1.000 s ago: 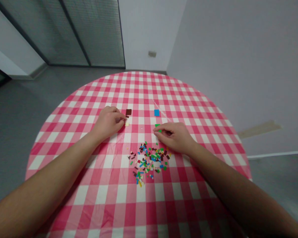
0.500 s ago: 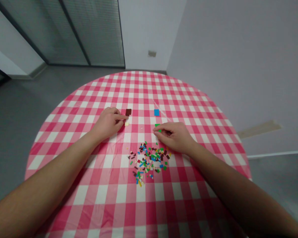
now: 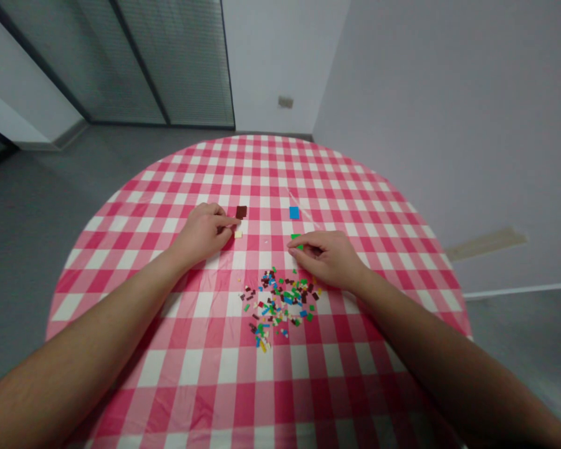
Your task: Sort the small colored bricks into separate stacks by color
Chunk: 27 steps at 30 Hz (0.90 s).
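Observation:
My left hand (image 3: 206, 231) rests on the tablecloth with its index finger stretched out and thumb apart. Its fingertip lies at the near edge of a dark brown square of small bricks (image 3: 241, 212); a small cream brick piece (image 3: 238, 235) sits just below that finger. On the other side, my right hand (image 3: 325, 252) has thumb and index finger pinched together over a green brick piece (image 3: 296, 237), which it partly covers. Whatever is between those fingertips is too small to make out. Beyond the right hand lies a blue square brick piece (image 3: 294, 212).
A loose heap of tiny bricks (image 3: 280, 299) in brown, green, blue, white, yellow and red spreads in front of both hands. One tiny pale piece (image 3: 266, 242) lies between the hands. The round table wears a pink-checked cloth (image 3: 196, 374); walls stand behind and right.

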Tool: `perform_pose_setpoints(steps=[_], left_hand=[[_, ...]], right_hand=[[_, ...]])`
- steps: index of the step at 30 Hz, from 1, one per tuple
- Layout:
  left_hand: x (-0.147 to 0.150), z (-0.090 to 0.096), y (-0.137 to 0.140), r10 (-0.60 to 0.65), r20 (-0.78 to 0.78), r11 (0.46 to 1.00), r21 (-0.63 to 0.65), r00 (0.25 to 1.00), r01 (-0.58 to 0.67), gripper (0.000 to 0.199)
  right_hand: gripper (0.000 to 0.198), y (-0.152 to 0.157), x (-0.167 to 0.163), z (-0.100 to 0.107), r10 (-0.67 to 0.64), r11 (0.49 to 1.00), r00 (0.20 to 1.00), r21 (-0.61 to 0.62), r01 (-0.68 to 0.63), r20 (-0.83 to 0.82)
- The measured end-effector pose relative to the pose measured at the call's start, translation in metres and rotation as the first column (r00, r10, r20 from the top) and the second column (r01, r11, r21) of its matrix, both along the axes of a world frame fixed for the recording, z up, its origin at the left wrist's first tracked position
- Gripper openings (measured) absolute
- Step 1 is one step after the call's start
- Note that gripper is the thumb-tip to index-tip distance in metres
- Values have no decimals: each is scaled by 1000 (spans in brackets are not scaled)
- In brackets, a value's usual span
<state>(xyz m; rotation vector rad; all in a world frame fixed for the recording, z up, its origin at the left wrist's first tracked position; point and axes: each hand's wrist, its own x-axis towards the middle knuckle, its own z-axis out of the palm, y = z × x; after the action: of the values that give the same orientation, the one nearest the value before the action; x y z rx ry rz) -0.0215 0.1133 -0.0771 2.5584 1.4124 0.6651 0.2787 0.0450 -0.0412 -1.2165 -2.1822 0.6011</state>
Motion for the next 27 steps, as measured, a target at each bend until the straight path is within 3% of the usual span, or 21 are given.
perform_pose_setpoints(steps=[10, 14, 19, 23, 27], left_hand=[[0, 1, 1, -1, -9, 1000, -2, 1000, 1, 32], [0, 5, 0, -21, 28, 999, -31, 999, 22, 31], [2, 13, -5, 38, 45, 999, -26, 998, -37, 26], [5, 19, -10, 38, 63, 999, -21, 997, -37, 25], [8, 24, -18, -67, 79, 995, -70, 995, 72, 26]], right_hand=[[25, 3, 5, 5, -11, 1000, 1000, 11, 11, 16], [20, 6, 15, 20, 125, 981, 984, -164, -104, 123], [23, 3, 22, 34, 396, 870, 880, -414, -268, 262], [30, -3, 19, 37, 433, 843, 857, -461, -276, 278], [34, -6, 15, 37, 438, 846, 853, -451, -284, 285]])
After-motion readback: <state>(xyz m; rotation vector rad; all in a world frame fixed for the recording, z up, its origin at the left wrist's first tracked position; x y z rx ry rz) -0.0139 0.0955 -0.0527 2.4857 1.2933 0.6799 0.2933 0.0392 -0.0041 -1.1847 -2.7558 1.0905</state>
